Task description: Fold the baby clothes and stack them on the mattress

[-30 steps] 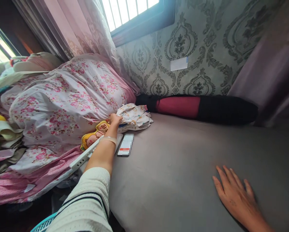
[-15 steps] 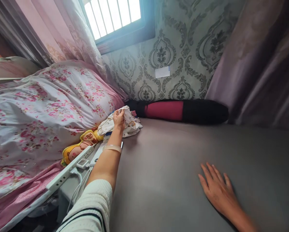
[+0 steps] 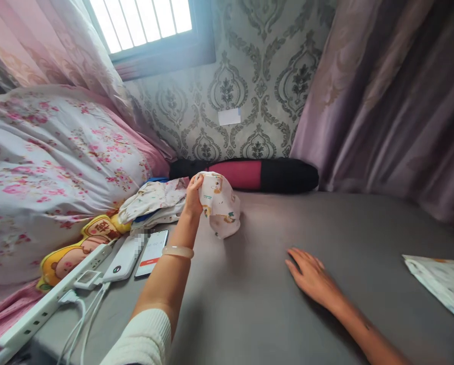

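Observation:
My left hand (image 3: pixel 195 195) is closed on the edge of a small white cloth garment (image 3: pixel 222 205) with a cartoon print. The garment hangs folded over, above the grey sheet; its exact kind does not show. Just left of that hand is a pile of similar light clothes (image 3: pixel 154 200), with some blue among them. My right hand (image 3: pixel 306 276) is palm down over the grey sheet (image 3: pixel 250 299), fingers stretched and holding nothing.
A smartphone (image 3: pixel 151 256), a white power bank (image 3: pixel 126 258) and a white power strip (image 3: pixel 52 299) with cables lie left. Behind them is a yellow plush toy (image 3: pixel 69 258). A black-and-red long bag (image 3: pixel 246 175) lies along the wall. Folded cloth (image 3: pixel 440 284) is at right.
My left hand has drawn the white garment off the pile, to the right. The view has turned right, bringing the folded cloth into sight. My right hand stays open over the sheet.

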`<control>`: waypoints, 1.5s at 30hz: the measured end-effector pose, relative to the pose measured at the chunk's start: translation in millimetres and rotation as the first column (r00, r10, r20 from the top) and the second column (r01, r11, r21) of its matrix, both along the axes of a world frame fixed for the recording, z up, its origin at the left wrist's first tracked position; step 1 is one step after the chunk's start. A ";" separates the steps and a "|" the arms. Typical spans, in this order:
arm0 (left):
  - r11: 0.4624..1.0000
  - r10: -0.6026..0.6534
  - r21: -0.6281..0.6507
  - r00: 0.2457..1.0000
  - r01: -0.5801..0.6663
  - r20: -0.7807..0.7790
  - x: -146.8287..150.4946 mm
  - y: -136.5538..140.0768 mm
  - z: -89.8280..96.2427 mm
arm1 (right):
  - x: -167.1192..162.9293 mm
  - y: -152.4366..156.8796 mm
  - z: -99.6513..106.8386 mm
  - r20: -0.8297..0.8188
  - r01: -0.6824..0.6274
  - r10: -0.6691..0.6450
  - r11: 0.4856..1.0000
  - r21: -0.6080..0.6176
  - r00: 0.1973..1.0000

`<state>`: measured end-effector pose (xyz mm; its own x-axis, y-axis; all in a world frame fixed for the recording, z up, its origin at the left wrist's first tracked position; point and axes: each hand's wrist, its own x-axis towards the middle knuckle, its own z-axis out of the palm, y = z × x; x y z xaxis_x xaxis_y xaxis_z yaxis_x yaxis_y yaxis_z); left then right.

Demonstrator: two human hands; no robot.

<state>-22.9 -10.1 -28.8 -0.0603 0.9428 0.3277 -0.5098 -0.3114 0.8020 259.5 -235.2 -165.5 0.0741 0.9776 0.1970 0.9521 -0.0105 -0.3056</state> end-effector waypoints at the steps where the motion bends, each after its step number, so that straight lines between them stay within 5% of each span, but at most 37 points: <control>1: 0.998 -0.061 0.012 0.998 0.061 -0.010 8.3 -5.3 4.0 | 0.4 5.7 10.9 -0.092 -0.016 0.018 1.000 0.018 0.996; 4: 0.968 -0.247 0.027 0.968 0.248 -0.031 35.7 -24.4 19.0 | -6.3 23.1 53.5 -0.322 0.041 0.041 0.969 0.244 0.946; 9: 0.862 -0.503 0.005 0.855 0.507 -0.130 77.9 -62.5 38.0 | -32.4 36.1 121.0 -0.531 0.147 0.207 0.823 0.549 0.822; 12: 0.773 -0.615 -0.037 0.734 0.633 -0.286 94.7 -78.7 39.5 | -43.4 34.4 136.9 -0.636 0.184 0.290 0.800 0.571 0.715; 15: 0.739 -0.627 -0.075 0.643 0.669 -0.440 105.9 -81.8 31.7 | -45.6 34.2 132.3 -0.763 0.179 0.310 0.858 0.481 0.567; 18: 0.801 -0.492 -0.040 0.619 0.597 -0.613 114.4 -78.0 16.8 | -40.3 40.6 116.6 -0.861 0.186 0.273 0.906 0.381 0.429; 21: 0.934 -0.045 0.189 0.622 0.305 -0.782 121.7 -82.3 2.2 | -32.2 50.4 101.5 -0.953 0.257 0.197 0.932 0.256 0.232; 23: 0.921 0.285 0.382 0.536 0.076 -0.795 126.7 -93.8 -4.4 | -27.8 54.8 95.8 -0.982 0.290 0.156 0.940 0.182 0.109; 25: 0.898 0.400 0.439 0.448 -0.019 -0.800 132.1 -109.6 -9.3 | -24.9 56.3 93.8 -0.991 0.300 0.132 0.944 0.137 0.038; 28: 0.969 0.200 0.243 0.436 0.044 -0.878 141.3 -128.7 -17.8 | -22.5 55.0 94.1 -0.992 0.286 0.124 0.950 0.125 0.022; 31: 0.996 -0.020 0.029 0.509 0.087 -0.860 149.0 -131.3 -31.6 | -19.7 53.2 93.5 -0.990 0.270 0.134 0.952 0.142 0.050; 35: 0.993 -0.105 -0.047 0.605 0.111 -0.790 150.4 -118.5 -53.0 | -9.1 51.7 91.8 -0.988 0.270 0.114 0.953 0.138 0.103; 45: 0.998 -0.032 -0.047 0.333 -0.038 -0.942 154.4 -95.4 -84.5 | 16.7 44.8 99.7 -0.942 0.321 -0.111 0.947 -0.003 0.316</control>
